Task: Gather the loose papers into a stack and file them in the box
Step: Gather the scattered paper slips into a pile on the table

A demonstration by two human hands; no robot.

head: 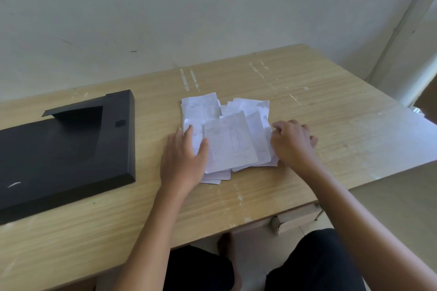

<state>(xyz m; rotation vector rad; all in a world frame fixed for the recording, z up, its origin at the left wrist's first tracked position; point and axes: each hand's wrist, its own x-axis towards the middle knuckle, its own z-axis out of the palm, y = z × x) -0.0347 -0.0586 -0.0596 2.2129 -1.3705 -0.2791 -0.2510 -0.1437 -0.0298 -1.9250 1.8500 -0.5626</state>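
Observation:
Several loose white papers (230, 139) with printed tables lie in an untidy overlapping heap in the middle of the wooden table (331, 101). My left hand (183, 158) rests flat on the heap's left edge, fingers spread, thumb on a sheet. My right hand (293, 142) is curled against the heap's right edge, with its fingertips hidden at the paper edges. A black file box (66, 149) lies flat on the table to the left, about a hand's width from the papers, with its cut-out side facing up.
A pale wall runs behind the table. The table's right edge slants down past my right arm, with a cardboard box (293, 220) underneath. My knees in dark clothing show below the front edge.

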